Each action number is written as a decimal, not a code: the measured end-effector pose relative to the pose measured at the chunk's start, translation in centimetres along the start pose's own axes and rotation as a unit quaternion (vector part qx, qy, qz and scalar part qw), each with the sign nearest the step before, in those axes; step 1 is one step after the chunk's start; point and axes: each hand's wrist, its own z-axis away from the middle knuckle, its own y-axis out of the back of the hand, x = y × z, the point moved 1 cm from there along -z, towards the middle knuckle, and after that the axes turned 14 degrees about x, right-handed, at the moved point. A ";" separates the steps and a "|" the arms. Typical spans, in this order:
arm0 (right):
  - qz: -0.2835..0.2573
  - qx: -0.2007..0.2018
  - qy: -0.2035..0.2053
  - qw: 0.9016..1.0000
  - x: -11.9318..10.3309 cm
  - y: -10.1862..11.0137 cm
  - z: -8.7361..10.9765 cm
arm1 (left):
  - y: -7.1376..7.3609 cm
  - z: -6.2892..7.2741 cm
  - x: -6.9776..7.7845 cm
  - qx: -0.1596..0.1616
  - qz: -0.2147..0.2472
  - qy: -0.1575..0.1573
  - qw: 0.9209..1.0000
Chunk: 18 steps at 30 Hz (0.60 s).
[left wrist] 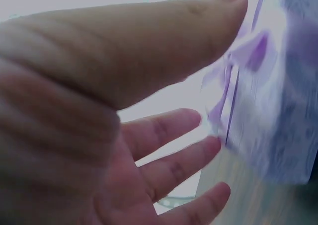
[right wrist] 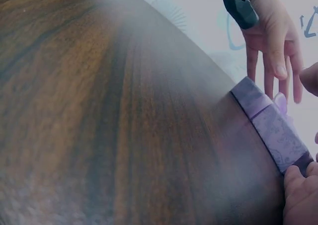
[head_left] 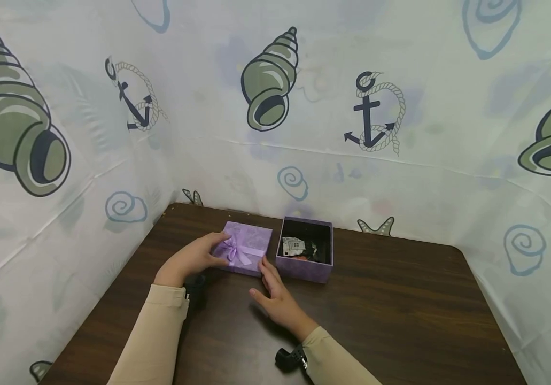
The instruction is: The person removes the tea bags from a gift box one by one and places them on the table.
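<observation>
A light purple gift box lid [head_left: 256,238] with a ribbon bow [head_left: 234,250] lies on the table, bow side up. My left hand [head_left: 189,261] is at the lid's left side, thumb and fingers spread and not curled round it. In the left wrist view its fingers [left wrist: 179,168] are apart, close to the lid's edge. The fingertips of my right hand [head_left: 282,305] touch the lid's front right corner, with the thumb held away from it. Just right of the lid stands the open purple box [head_left: 304,270], holding a white printed packet [head_left: 293,246] and dark items I cannot make out.
The dark brown wooden table [head_left: 390,315] extends to the right and toward me. Behind and beside it hangs a white cloth [head_left: 198,107] printed with shells and anchors. A dark wrist device [head_left: 288,359] sits on my right wrist.
</observation>
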 end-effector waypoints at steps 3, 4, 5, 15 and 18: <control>0.002 0.000 -0.001 1.000 0.0 0.0 -0.2 | -0.6 -0.2 0.4 -0.018 -0.014 -0.010 1.000; 0.002 0.000 -0.001 1.000 0.1 0.0 -0.1 | -0.8 -0.2 0.5 -0.026 -0.020 -0.011 0.999; 0.002 0.001 0.002 1.000 0.1 0.0 0.0 | -1.0 -0.2 0.6 -0.034 -0.027 -0.012 0.999; 0.056 0.017 0.035 0.998 -0.1 0.5 -0.2 | -1.5 -0.5 1.2 -0.044 -0.049 -0.024 0.998; 0.047 0.016 0.046 0.998 -0.1 0.5 -0.1 | -1.6 -0.5 1.2 -0.047 -0.053 -0.012 0.997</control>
